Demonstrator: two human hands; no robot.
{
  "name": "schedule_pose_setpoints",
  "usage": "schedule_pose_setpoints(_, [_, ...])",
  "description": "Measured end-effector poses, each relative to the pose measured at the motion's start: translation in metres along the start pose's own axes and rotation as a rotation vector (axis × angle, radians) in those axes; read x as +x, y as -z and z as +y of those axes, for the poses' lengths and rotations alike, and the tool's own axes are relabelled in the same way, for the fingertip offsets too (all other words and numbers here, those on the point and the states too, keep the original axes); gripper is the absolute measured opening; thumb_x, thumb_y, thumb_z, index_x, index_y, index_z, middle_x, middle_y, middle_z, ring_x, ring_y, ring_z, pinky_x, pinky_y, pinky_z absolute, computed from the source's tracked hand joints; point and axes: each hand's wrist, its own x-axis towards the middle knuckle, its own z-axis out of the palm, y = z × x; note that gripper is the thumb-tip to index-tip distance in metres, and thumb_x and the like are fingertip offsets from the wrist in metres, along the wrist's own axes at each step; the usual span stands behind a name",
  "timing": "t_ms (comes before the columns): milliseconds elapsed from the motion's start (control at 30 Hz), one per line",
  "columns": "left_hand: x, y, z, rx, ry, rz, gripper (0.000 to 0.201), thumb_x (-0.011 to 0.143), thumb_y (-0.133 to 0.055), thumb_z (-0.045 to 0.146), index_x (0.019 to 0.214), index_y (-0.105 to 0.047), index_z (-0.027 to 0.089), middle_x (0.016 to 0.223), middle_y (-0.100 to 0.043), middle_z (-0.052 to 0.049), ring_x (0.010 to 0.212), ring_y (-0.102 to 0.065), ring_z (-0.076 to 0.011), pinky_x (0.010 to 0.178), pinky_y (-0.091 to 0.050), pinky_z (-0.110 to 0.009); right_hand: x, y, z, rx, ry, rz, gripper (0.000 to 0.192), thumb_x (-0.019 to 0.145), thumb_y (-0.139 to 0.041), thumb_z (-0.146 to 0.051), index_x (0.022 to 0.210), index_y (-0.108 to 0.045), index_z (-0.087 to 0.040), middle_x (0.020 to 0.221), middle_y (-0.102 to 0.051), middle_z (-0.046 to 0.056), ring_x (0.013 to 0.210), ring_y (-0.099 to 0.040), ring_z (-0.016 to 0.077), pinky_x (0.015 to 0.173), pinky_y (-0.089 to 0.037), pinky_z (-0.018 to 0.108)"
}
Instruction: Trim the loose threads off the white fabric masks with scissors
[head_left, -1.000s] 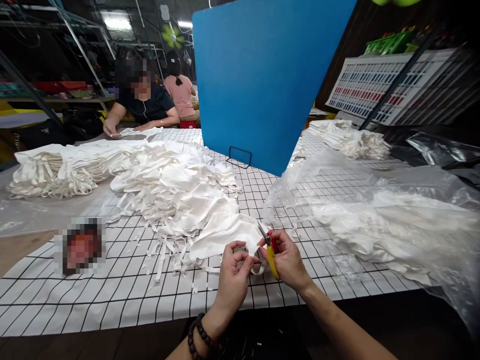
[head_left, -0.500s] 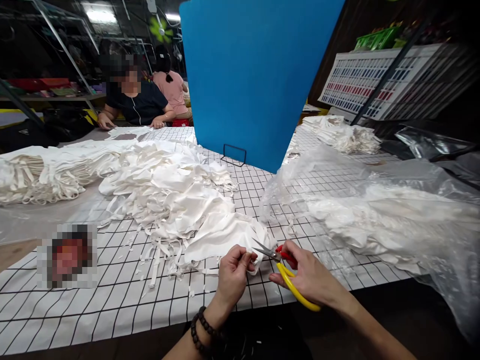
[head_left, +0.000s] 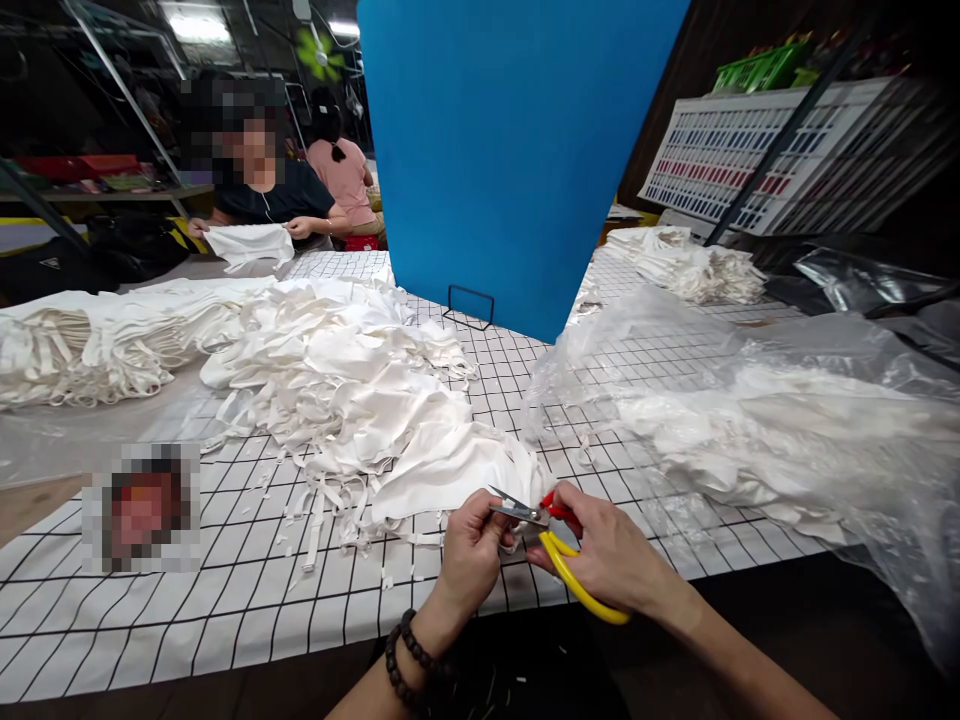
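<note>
My left hand (head_left: 472,545) pinches an edge of a white cloth piece (head_left: 461,470), which spreads away from me over the near end of a heap. Beads circle the left wrist. In my right hand (head_left: 600,550) is a pair of scissors (head_left: 574,580) with one red and one yellow handle. Their blades are parted and point left, right at the left fingertips, with a small white bit between them. My fingers hide most of the pinched edge.
A heap of white garments (head_left: 315,350) runs back and left over the checked tablecloth (head_left: 262,620). Several white scraps lie near it. A blue board (head_left: 517,150) stands behind. At right are bagged white cloths (head_left: 750,440). A co-worker (head_left: 270,200) across the table holds a white cloth.
My right hand has moved the scissors slightly left, bringing the blades over the left fingertips. The co-worker has raised a white cloth from the table.
</note>
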Motion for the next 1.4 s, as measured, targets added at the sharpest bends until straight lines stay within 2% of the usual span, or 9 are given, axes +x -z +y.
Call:
schedule_pose_setpoints(367, [0.001,0.003,0.004,-0.001,0.042,-0.039,0.026,0.088,-0.057,0.035,0.070,-0.060,0.016,0.070,-0.054,0.000,0.054,-0.050,-0.0106,0.054,-0.041,-0.023,-0.001,-0.005,0.004,-0.191,0.001,0.037,0.025,0.076,-0.064,-0.040,0.076,-0.045,-0.024,0.062,-0.058,-0.004,0.052,-0.051,0.0153,0.051,-0.027,0.025])
schedule_pose_setpoints(600, [0.001,0.006,0.004,-0.012,0.073,-0.052,0.027,0.086,-0.059,0.036,0.069,-0.060,0.016,0.068,-0.056,0.000,0.054,-0.049,-0.0099,0.055,-0.039,-0.022,0.001,-0.004,0.003,-0.162,0.036,0.036,0.029,0.071,-0.069,-0.043,0.079,-0.049,-0.024,0.066,-0.061,-0.002,0.054,-0.054,0.0163,0.051,-0.028,0.025])
schedule_pose_setpoints(800, [0.002,0.007,0.003,-0.039,0.115,-0.060,0.028,0.084,-0.060,0.040,0.071,-0.063,0.015,0.070,-0.058,-0.001,0.053,-0.049,-0.0104,0.053,-0.039,-0.023,0.002,-0.013,0.009,-0.145,0.043,0.065,0.026,0.074,-0.066,-0.041,0.075,-0.047,-0.023,0.060,-0.057,-0.004,0.051,-0.048,0.0142,0.051,-0.027,0.026])
schedule_pose_setpoints(933, [0.004,0.006,-0.002,-0.037,0.128,-0.050,0.028,0.085,-0.059,0.040,0.072,-0.061,0.016,0.069,-0.059,-0.001,0.055,-0.050,-0.0108,0.056,-0.041,-0.023,-0.001,-0.013,0.025,0.039,0.002,0.063,0.036,0.072,-0.070,-0.043,0.070,-0.040,-0.023,0.056,-0.047,-0.007,0.050,-0.041,0.0119,0.049,-0.028,0.024])
schedule_pose_setpoints(1000, [0.006,0.009,-0.003,0.021,0.118,-0.024,0.027,0.087,-0.057,0.040,0.075,-0.061,0.016,0.070,-0.059,-0.001,0.058,-0.052,-0.0115,0.059,-0.042,-0.023,-0.001,-0.008,0.041,0.195,-0.064,0.072,0.037,0.075,-0.069,-0.044,0.071,-0.039,-0.024,0.059,-0.047,-0.007,0.052,-0.042,0.0121,0.049,-0.032,0.023])
schedule_pose_setpoints(1100, [0.017,0.028,0.008,0.150,0.050,0.041,0.027,0.089,-0.055,0.041,0.082,-0.064,0.016,0.072,-0.060,-0.001,0.062,-0.054,-0.0128,0.060,-0.044,-0.024,0.004,0.002,0.069,0.238,-0.220,0.190,0.033,0.079,-0.065,-0.047,0.073,-0.042,-0.023,0.067,-0.056,-0.003,0.058,-0.051,0.0147,0.052,-0.039,0.025])
schedule_pose_setpoints(1233, [0.062,0.080,0.053,0.327,-0.161,0.253,0.025,0.089,-0.055,0.039,0.081,-0.062,0.017,0.078,-0.064,-0.004,0.070,-0.059,-0.0160,0.067,-0.047,-0.026,0.026,0.008,0.094,0.009,-0.405,0.382,0.025,0.080,-0.062,-0.044,0.087,-0.051,-0.022,0.082,-0.066,0.004,0.069,-0.060,0.0212,0.058,-0.042,0.029])
schedule_pose_setpoints(1333, [0.105,0.120,0.095,0.630,-0.329,0.428,0.027,0.091,-0.048,0.039,0.094,-0.064,0.017,0.084,-0.066,-0.006,0.073,-0.061,-0.0181,0.071,-0.049,-0.029,0.050,0.002,0.096,-0.040,-0.388,0.419,0.023,0.081,-0.061,-0.037,0.095,-0.053,-0.021,0.084,-0.066,0.006,0.074,-0.062,0.0233,0.060,-0.040,0.029])
schedule_pose_setpoints(1400, [0.125,0.134,0.116,0.925,-0.344,0.409,0.027,0.090,-0.049,0.037,0.094,-0.065,0.016,0.098,-0.066,-0.012,0.088,-0.062,-0.0245,0.084,-0.048,-0.037,0.062,-0.003,0.092,-0.044,-0.357,0.454,0.016,0.082,-0.058,-0.028,0.095,-0.053,-0.019,0.083,-0.065,0.007,0.076,-0.061,0.0238,0.062,-0.039,0.030])
